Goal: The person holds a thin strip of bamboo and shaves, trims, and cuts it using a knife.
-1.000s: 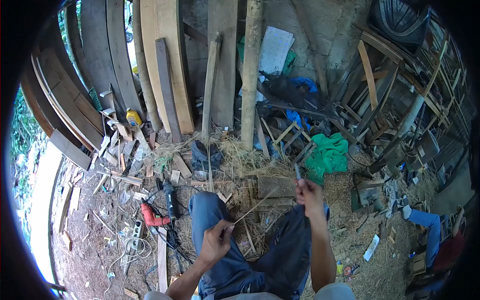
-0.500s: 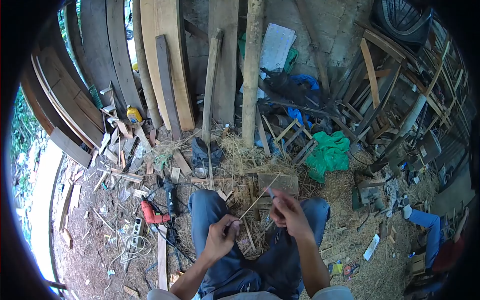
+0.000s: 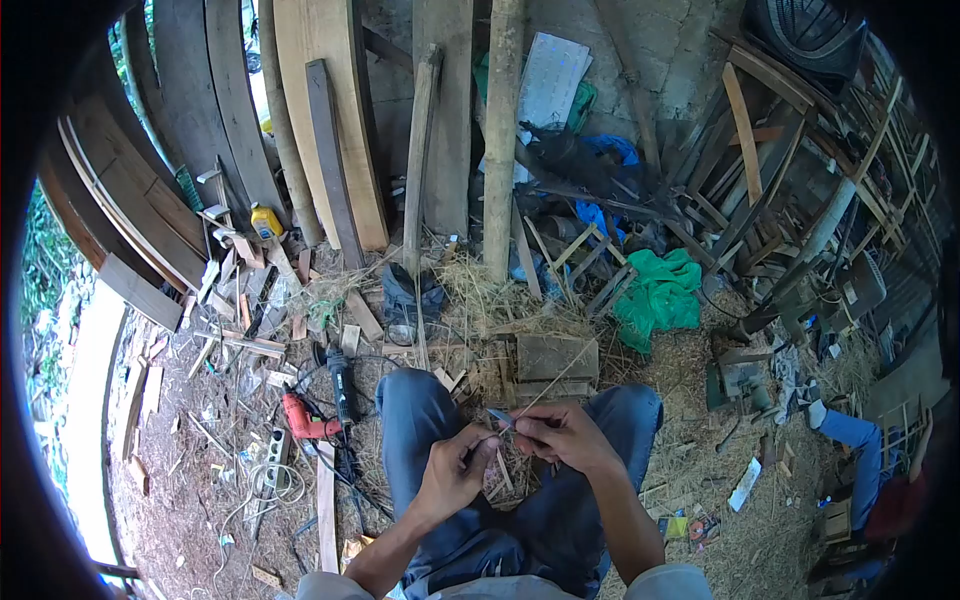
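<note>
"What has moved since a second ago?"

"The right hand [image 3: 565,438]. It was raised well away from the left hand [image 3: 458,470]; now it has come in just beside it, between the person's knees [image 3: 412,400]."

"And what does each one hold?"

"The left is closed, thumb and fingers pinching the lower end of a thin strip [image 3: 547,385]. The right is curled around a grey-bladed tool [image 3: 498,415], its tip pointing toward the left hand."

"Where does the strip run?"

"From the left fingertips up past the right hand, slanting to the upper right, its free end in front of a wooden block [image 3: 557,360]. Whether the blade touches it cannot be told; the fingers crowd that spot."

"What lies around?"

"A red drill [image 3: 308,418] beside a dark power tool [image 3: 342,385], both left of the knees; a green cloth [image 3: 657,300] farther forward on the right; and a person in blue trousers [image 3: 855,440] at the far right."
</note>
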Demonstrator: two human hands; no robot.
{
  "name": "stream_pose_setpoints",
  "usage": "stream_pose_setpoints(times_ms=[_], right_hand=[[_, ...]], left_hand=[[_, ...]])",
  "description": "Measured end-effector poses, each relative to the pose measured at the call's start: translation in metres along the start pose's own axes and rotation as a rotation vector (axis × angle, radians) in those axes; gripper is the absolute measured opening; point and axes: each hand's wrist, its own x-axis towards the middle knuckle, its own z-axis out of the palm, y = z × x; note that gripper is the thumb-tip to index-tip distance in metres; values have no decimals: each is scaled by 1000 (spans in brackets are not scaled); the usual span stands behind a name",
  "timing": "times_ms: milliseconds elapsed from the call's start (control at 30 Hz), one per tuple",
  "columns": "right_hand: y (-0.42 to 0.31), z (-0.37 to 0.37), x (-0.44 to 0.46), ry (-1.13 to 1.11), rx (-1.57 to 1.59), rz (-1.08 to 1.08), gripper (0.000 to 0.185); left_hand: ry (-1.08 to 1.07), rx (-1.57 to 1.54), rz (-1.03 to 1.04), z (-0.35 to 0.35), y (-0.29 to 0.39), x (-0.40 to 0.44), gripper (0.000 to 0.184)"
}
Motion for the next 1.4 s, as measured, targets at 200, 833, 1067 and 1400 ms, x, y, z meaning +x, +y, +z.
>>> stream_pose_setpoints(times_ms=[200, 833, 1067, 1400], right_hand=[[1, -7, 0, 68, -16, -13, 19], [18, -23, -3, 260, -130, -74, 19], [1, -41, -12, 325, 84, -123, 24], [13, -9, -13, 386, 196, -168, 31]], left_hand=[[111, 216, 93, 7, 7, -3, 7], [88, 302, 205, 8, 9, -6, 6], [129, 283, 189, 4, -1, -10, 10], [227, 293, 171, 8, 0, 5, 6]])
